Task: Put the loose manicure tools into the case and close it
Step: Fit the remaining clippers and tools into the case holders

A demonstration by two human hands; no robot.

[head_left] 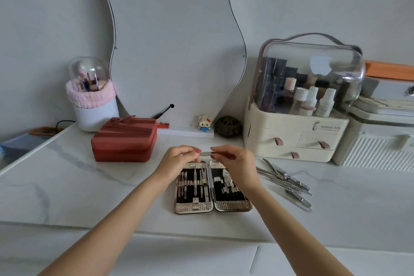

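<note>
Head view: case (212, 188) lies open on the bench (89, 186), left half partly filled; both hands, left (179, 159) and right (235, 161), pinch 1 tool (207, 153) above it; loose tools (286, 181) remain beside it, unpacked.

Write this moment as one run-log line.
hands: left, right pinch tool | case: open | loose tools: right of case
</note>
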